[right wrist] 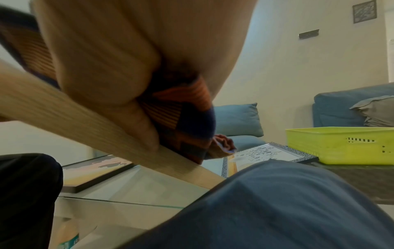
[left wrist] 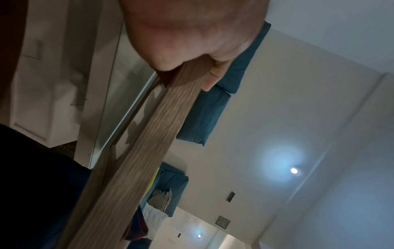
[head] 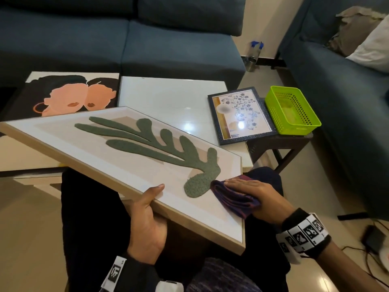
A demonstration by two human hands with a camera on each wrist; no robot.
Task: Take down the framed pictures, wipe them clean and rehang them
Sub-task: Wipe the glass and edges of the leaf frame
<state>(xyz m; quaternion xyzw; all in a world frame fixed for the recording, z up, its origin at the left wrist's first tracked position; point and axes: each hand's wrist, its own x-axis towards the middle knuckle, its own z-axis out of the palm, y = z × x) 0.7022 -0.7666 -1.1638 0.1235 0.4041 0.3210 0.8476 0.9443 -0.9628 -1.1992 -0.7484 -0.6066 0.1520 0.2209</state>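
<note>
A large wood-framed picture (head: 117,148) with a green leaf shape lies tilted across my lap. My left hand (head: 147,216) grips its near edge, thumb on the glass and fingers underneath; the left wrist view shows the frame's wooden side (left wrist: 149,138) in that grip. My right hand (head: 250,197) holds a folded purple striped cloth (head: 229,199) against the glass near the leaf's base; the cloth (right wrist: 185,121) bunches under the palm in the right wrist view. A faces picture (head: 71,95) and a small floral framed picture (head: 240,114) lie on the table.
The white glass-topped table (head: 168,98) stands in front of my knees. A lime green basket (head: 292,110) sits on a dark stool at the right. Blue sofas run along the back and right side. Cables lie on the floor at the lower right.
</note>
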